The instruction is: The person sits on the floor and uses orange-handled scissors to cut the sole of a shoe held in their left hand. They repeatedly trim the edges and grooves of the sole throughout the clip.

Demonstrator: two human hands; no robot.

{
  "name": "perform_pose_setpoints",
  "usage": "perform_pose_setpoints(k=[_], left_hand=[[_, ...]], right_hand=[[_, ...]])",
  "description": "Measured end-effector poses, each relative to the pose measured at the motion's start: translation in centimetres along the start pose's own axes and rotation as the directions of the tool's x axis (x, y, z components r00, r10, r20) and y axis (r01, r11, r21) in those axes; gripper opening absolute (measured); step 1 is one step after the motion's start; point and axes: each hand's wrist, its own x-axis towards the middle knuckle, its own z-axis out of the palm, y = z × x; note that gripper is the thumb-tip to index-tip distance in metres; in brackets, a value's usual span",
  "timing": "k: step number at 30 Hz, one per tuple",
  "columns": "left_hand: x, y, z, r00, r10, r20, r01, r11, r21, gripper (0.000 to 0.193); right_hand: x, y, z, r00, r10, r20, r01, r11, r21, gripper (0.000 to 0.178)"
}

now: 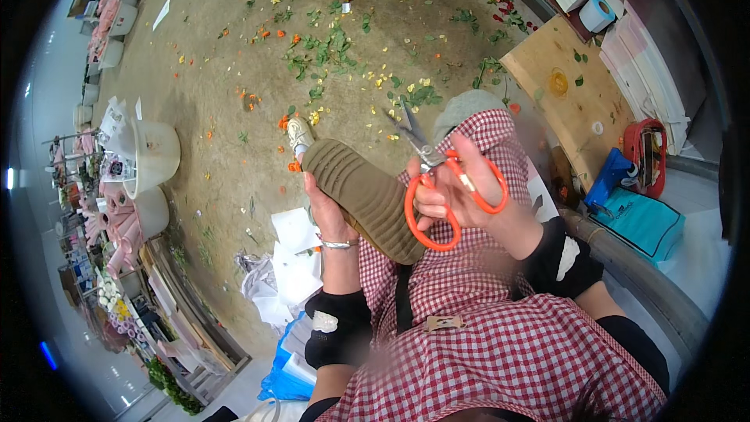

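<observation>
Ridged brown shoe sole [363,195] shows over the checked apron [508,352], its edge pinched by the left grip [330,215]; right grip [470,202] curls round orange-handled scissors [430,158], best kept angled clear of the left.

Watching remotely, I can read no words or numbers: the marking [623,206] on the teal bag [647,225] and the pale label [467,182] on the orange-handled scissors [430,159] both stay illegible.

Leaves [336,45] and petals [378,80] litter the brown floor [215,101].
</observation>
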Motion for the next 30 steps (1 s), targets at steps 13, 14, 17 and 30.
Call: perform_pose_setpoints(k=[13,14,17,30], left_hand=[[-1.6,1.2,1.5,0.996,0.043,0.072,-0.043,0.999,-0.001,0.062],[-1.7,1.3,1.7,0.996,0.056,0.076,-0.057,0.998,0.004,0.062],[-1.9,1.4,1.8,0.993,0.083,0.085,-0.085,0.996,0.013,0.062],[-1.6,2.2,2.6,0.991,0.084,0.108,-0.084,0.996,-0.002,0.057]], right_hand=[[0.7,3.3,-3.1,0.93,0.21,0.3,-0.16,0.97,-0.181,0.074],[0.5,3.5,-3.2,0.929,0.202,0.31,-0.151,0.972,-0.179,0.074],[0.2,3.5,-2.6,0.939,0.194,0.285,-0.147,0.973,-0.179,0.074],[0.9,5.0,-1.7,0.98,0.075,0.185,-0.015,0.952,-0.307,0.074]])
